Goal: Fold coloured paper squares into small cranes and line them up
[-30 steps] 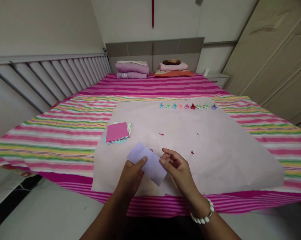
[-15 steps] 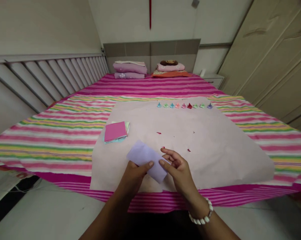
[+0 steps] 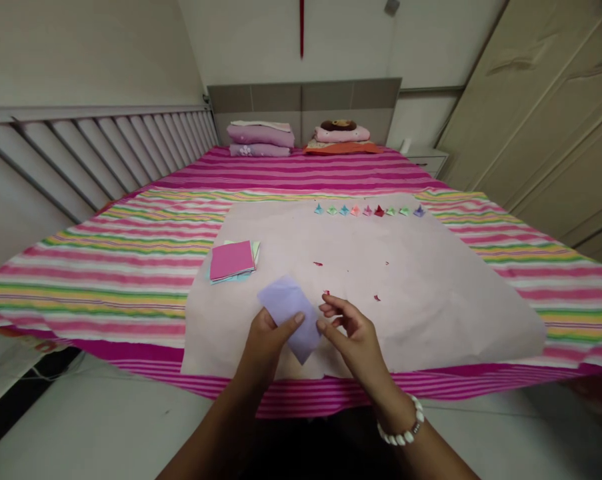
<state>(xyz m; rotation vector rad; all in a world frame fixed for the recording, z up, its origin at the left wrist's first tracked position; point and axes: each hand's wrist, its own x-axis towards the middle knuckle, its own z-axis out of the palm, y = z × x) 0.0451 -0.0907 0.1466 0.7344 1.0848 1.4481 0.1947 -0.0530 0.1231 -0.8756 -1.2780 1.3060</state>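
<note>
A sheet of lilac origami paper (image 3: 287,299) is tilted in front of me, one corner pointing down toward the bed's near edge. My left hand (image 3: 263,347) grips it from the left, thumb on top and fingers underneath. At the sheet's right edge is my right hand (image 3: 353,333), its fingers apart and curved; whether the thumb tip still touches the paper I cannot tell. A white bead bracelet (image 3: 403,430) circles the right wrist. To the left lies a stack of coloured paper squares (image 3: 232,260) with a pink one on top.
A large pale paper sheet (image 3: 431,300) covers part of the striped bed (image 3: 105,267). Along its far edge stands a row of several small folded paper pieces (image 3: 379,211). Red scraps (image 3: 377,298) lie scattered in the middle. Folded bedding (image 3: 261,137) rests by the headboard.
The lilac paper has turned and shifted slightly left in my left hand. My right thumb has slid off its face to the edge.
</note>
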